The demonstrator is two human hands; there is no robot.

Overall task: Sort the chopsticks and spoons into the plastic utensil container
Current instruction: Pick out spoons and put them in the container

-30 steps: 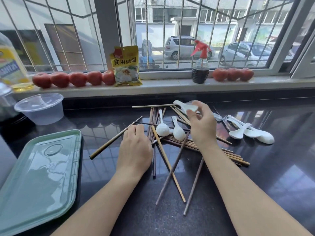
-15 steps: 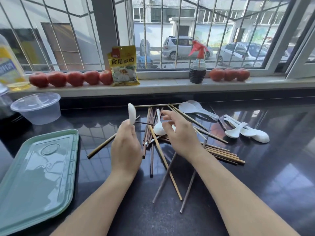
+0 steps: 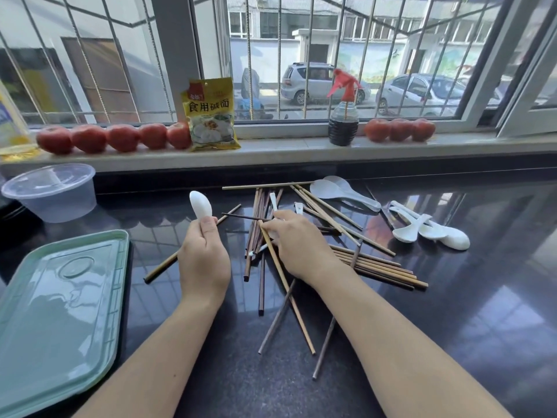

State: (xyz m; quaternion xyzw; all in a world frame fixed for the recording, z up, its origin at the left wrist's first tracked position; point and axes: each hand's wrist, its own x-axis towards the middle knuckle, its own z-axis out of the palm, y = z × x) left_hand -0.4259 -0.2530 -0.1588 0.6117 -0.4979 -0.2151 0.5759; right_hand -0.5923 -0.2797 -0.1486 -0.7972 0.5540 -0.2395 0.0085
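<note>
Yellow packet (image 3: 211,114) on the window sill (image 3: 286,149), leaning vs the glass: big dark chars on a pale band read 食用碱面. Red patch at its top left corner has small white print, too blurred to read. Yellow bottle (image 3: 10,122) at far left edge has a blue label, cut off, illegible. No other readable txt, nos. or signs.

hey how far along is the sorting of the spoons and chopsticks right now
Barely started. Nothing looks sorted yet: the green tray and the clear tub hold no utensils. In hand: the left hand holds one white spoon upright, and the right hand is down in the chopstick pile, seemingly on a second spoon. Left: the scattered chopsticks and the spoons on the counter.
</note>
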